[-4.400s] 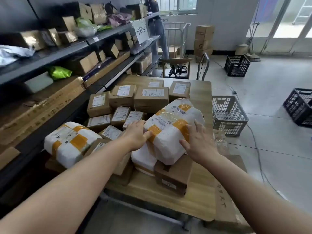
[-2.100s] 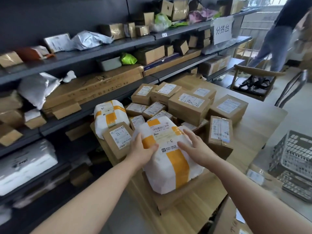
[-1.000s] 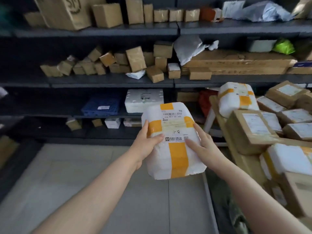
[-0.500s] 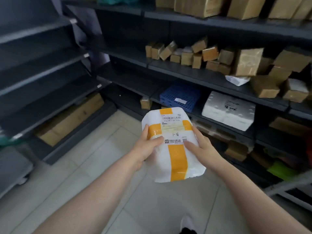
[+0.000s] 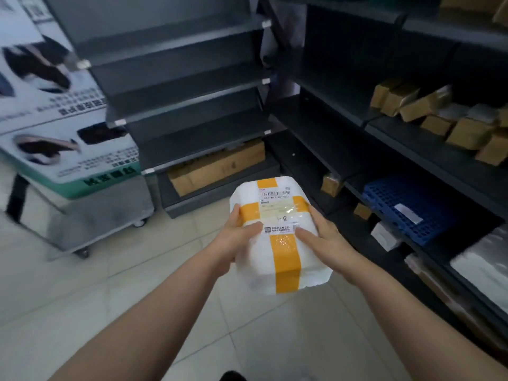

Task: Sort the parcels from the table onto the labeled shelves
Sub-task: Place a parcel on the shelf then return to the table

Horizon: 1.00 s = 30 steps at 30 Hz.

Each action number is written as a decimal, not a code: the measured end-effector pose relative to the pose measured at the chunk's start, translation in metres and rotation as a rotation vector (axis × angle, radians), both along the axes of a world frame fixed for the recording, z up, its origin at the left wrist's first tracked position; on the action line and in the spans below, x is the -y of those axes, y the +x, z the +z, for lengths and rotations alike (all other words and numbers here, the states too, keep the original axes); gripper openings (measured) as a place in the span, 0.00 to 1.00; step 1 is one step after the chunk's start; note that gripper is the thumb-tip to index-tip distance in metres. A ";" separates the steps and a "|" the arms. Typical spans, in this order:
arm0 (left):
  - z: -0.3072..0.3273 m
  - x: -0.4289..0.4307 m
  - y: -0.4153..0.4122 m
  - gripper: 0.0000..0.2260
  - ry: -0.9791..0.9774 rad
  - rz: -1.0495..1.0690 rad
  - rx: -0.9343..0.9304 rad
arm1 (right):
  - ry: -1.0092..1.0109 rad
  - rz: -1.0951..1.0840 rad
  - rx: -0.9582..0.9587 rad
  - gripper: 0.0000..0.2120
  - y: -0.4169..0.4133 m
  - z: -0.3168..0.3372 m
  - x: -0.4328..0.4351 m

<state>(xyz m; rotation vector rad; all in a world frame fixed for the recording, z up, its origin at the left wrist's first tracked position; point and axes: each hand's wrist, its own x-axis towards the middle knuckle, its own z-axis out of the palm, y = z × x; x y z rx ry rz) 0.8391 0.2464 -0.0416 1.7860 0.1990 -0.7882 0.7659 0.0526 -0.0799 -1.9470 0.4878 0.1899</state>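
Note:
A white padded parcel (image 5: 277, 259) crossed with orange tape is held in front of me above the tiled floor. A shipping label and a handwritten "8-1" face up. My left hand (image 5: 233, 240) grips its left edge with the thumb lying across the top. My right hand (image 5: 321, 237) grips its right edge, thumb on the label. The dark shelves (image 5: 176, 86) ahead stand mostly bare, and another dark shelf unit (image 5: 412, 149) runs along the right. The table is out of view.
A long brown carton (image 5: 217, 167) lies on the bottom shelf ahead. The right unit carries several small brown boxes (image 5: 437, 119), a blue crate (image 5: 409, 207) and white packages (image 5: 486, 265). A wheeled sign stand (image 5: 68, 149) stands at the left.
I have lifted the white parcel off the table and turned left with it. The table has left the view and the shelf corner and sign stand have come in. Both hands keep their grip.

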 end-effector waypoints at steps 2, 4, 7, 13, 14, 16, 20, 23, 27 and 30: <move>-0.002 -0.014 0.017 0.36 -0.005 0.073 -0.003 | -0.001 0.069 -0.010 0.33 0.032 -0.001 -0.010; -0.004 -0.033 0.036 0.37 0.000 0.145 -0.013 | -0.026 0.134 -0.009 0.34 0.066 -0.006 -0.024; -0.009 -0.063 0.070 0.37 0.011 0.215 -0.026 | -0.032 0.218 -0.038 0.36 0.112 -0.010 -0.051; -0.020 -0.139 0.158 0.36 -0.008 0.321 -0.015 | 0.010 0.326 -0.030 0.39 0.220 -0.016 -0.127; -0.022 -0.153 0.175 0.36 -0.008 0.335 -0.017 | 0.013 0.330 -0.026 0.36 0.239 -0.018 -0.142; -0.026 -0.181 0.208 0.36 -0.010 0.361 -0.035 | 0.003 0.338 -0.036 0.33 0.278 -0.024 -0.170; -0.029 -0.233 0.271 0.36 0.000 0.381 -0.055 | 0.057 0.363 -0.067 0.32 0.345 -0.029 -0.226; -0.035 -0.260 0.315 0.35 -0.004 0.396 -0.047 | 0.070 0.351 -0.084 0.31 0.388 -0.038 -0.255; -0.049 -0.276 0.364 0.34 -0.017 0.412 -0.067 | 0.085 0.336 -0.115 0.31 0.435 -0.050 -0.276; -0.062 -0.281 0.401 0.34 -0.016 0.413 -0.101 | 0.109 0.338 -0.148 0.38 0.475 -0.067 -0.279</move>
